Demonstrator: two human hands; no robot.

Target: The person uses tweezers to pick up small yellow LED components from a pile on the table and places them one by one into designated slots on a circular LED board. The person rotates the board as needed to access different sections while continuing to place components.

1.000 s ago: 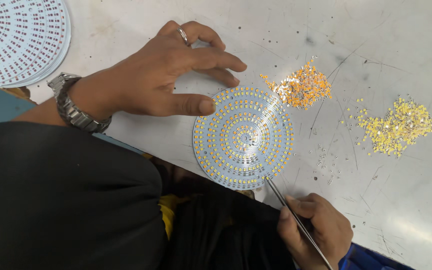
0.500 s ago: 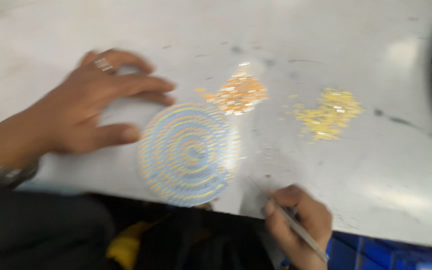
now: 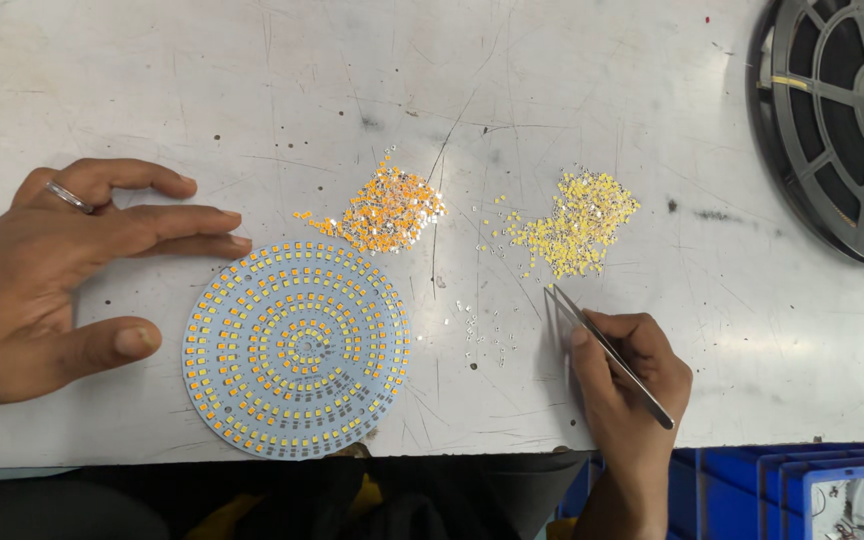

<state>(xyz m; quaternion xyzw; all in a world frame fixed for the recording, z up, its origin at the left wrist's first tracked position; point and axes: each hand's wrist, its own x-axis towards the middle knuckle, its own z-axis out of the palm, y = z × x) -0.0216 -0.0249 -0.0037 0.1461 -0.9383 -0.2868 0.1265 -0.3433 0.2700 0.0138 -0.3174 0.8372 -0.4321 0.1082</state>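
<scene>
Now tweezers moved to yellow chips.

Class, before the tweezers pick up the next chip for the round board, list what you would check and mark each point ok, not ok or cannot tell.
1. Tweezers gripped in the right hand: ok.
2. Tweezer tips close to the yellow pile: ok, just below its edge.
3. Tips free of a chip: cannot tell, too small.
4. Round board lying flat on the table: ok.
5. Left hand steadying the board: not ok, fingertips lie beside its rim, contact unclear.
6. Orange pile kept apart from the yellow one: ok, though stray chips lie between.
</scene>
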